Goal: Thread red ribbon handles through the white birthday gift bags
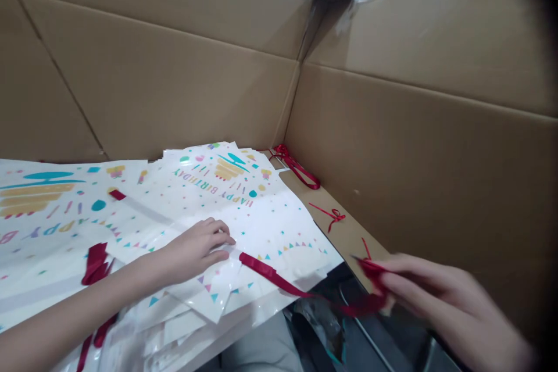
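White printed bags (270, 215) with cakes, bunting and HAPPY BIRTHDAY lettering lie stacked on the cardboard surface. My left hand (198, 247) rests over them with loosely curled, parted fingers and nothing visible in it. A dark red ribbon (279, 280) runs from the bags near my left fingertips across to my right hand (440, 293), which pinches its bunched end at the right and is blurred. A thin dark tip shows beside those fingers; I cannot make out what it is. More red ribbon (96, 264) lies near my left forearm.
Tall cardboard walls (196, 70) stand behind and to the right, meeting in a corner. A red ribbon bundle (296, 165) and a small thin red bow (335, 216) lie on the brown cardboard (353, 229) along the right wall. Dark objects show below the edge.
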`<action>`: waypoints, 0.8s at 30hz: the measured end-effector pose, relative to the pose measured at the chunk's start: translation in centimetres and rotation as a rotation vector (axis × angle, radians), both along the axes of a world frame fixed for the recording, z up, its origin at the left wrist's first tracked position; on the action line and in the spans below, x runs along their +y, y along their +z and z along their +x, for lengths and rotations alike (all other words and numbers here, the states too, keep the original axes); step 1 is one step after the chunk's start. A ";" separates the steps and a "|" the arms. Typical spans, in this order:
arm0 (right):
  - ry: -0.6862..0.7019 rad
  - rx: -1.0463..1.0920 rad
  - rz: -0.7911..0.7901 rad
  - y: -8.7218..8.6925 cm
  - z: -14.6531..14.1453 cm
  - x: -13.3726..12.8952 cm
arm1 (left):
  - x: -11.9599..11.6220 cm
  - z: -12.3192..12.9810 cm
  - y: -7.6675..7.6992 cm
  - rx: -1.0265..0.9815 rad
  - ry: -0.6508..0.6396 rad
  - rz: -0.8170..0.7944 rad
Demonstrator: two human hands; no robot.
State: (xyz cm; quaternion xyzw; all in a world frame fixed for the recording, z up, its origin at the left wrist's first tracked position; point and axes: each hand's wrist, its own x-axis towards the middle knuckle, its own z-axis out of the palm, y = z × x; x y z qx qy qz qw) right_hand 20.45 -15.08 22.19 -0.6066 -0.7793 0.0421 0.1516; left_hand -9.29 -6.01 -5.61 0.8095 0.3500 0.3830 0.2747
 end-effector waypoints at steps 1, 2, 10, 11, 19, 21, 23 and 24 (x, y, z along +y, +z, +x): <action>-0.009 -0.008 -0.115 -1.3 -0.8 0.9 | 0.4 0.8 0.2 0.002 -0.004 0.011; -0.005 -0.029 -0.204 -2.7 -1.5 1.8 | 0.7 1.6 0.4 0.006 -0.004 0.019; 0.026 -0.132 -0.399 -10.2 -5.3 5.4 | 2.1 4.0 0.1 0.004 -0.006 0.028; 0.030 -0.147 -0.399 -10.5 -5.5 5.5 | 2.1 4.1 0.0 -0.002 -0.003 0.037; 0.012 -0.145 -0.381 -11.3 -6.7 5.7 | 2.1 4.2 -0.5 -0.059 -0.010 0.117; 0.020 -0.145 -0.384 -11.5 -6.9 5.7 | 2.1 4.2 -0.6 -0.066 -0.004 0.126; 0.026 -0.145 -0.387 -11.7 -6.9 5.8 | 2.1 4.2 -0.6 -0.072 0.002 0.131; 0.028 -0.142 -0.385 -11.8 -6.9 5.8 | 2.1 4.3 -0.7 -0.073 0.006 0.133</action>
